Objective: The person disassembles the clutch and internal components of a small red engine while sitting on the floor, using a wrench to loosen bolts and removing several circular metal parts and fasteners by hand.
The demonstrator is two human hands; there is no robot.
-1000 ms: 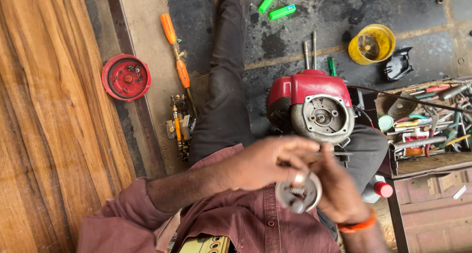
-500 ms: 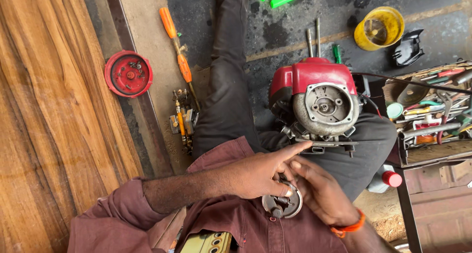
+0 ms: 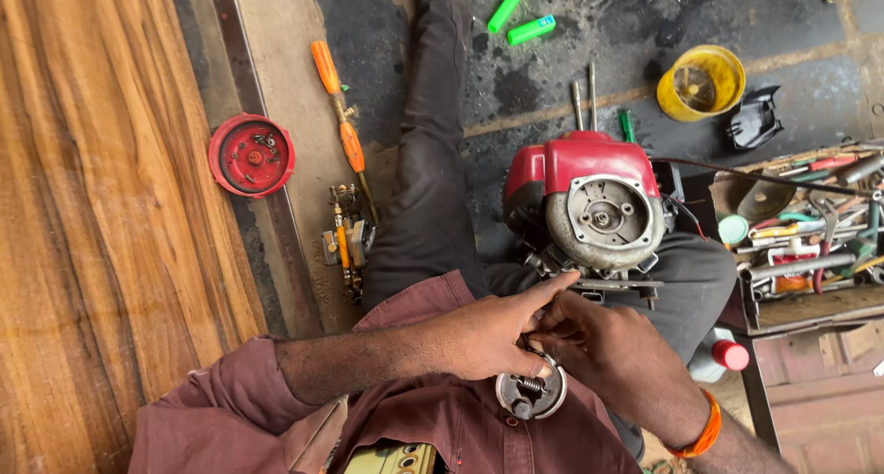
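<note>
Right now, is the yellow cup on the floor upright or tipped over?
Upright: the yellow cup shows its round open mouth to the camera, standing beside the black part.

The round metal part (image 3: 531,394) was half covered by the left hand (image 3: 488,336) and the right hand (image 3: 612,359), so the grip on it could not be made out. The toolbox (image 3: 810,299) ran off the right edge, its tools too jumbled to sort. The white bottle (image 3: 714,359) hid behind a knee. The small engine (image 3: 589,202) hid its underside.
</note>
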